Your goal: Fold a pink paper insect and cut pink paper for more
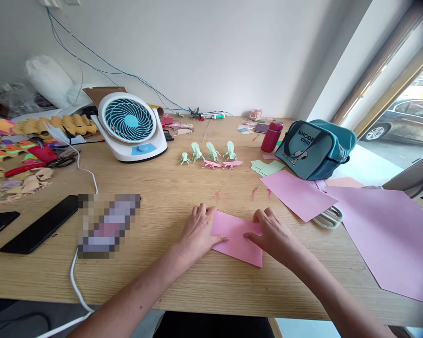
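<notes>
A folded sheet of pink paper (237,238) lies on the table near the front edge, slightly turned. My left hand (199,229) grips its left end, thumb flat on top and fingers curled at the far corner. On the right end, my right hand (270,230) holds the paper in the same way, with its thumb pointing inward. Beyond the hands stand several folded green paper insects (213,151). Two pink paper insects (232,164) lie in front of them.
Pink sheets (299,195) and a larger pink sheet (384,230) cover the right, with scissors (329,218) partly under one. Behind are a red bottle (272,136) and a teal bag (308,148). At left are a fan (134,126), a black case (42,225) and a white cable (74,277).
</notes>
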The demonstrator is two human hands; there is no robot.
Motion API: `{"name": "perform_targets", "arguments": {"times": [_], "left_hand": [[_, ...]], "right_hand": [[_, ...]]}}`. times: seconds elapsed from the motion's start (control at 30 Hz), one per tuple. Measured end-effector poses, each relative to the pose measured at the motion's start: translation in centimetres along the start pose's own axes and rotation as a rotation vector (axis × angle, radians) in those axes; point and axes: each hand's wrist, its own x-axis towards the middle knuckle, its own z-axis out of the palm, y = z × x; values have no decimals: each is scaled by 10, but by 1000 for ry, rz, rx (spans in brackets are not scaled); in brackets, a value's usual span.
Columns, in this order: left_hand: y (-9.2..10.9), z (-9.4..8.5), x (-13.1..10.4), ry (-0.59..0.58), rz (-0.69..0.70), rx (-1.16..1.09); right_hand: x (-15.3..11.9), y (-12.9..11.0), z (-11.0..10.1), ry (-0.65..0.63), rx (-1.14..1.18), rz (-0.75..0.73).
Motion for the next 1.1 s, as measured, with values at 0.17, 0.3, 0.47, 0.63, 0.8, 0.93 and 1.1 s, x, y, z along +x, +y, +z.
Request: {"name": "perform_targets", "arguments": {"times": [0.17,0.3,0.47,0.63,0.8,0.93,1.1], "left_hand": [[1,-2,12,-47,-28,-102],[-9,-4,25,-89,-35,-140],[-10,-11,29,-128,-66,-79],[3,-12,17,-72,-62,-40],[6,-8,13,-40,-52,-72],[2,-6,13,-71,-78,-106],[-17,3,22,76,-67,-276]], "right_hand": [[-2,11,6,-38,225,-7],[3,19,6,-67,312,-49],[-2,3,0,-22,138,-65],[-18,-18,8,-9,-25,-82],[-26,-16,20,-20,105,-27],[-23,-15,16,-119,252,-9],[-12,-19,5,-74,442,-29]]}}
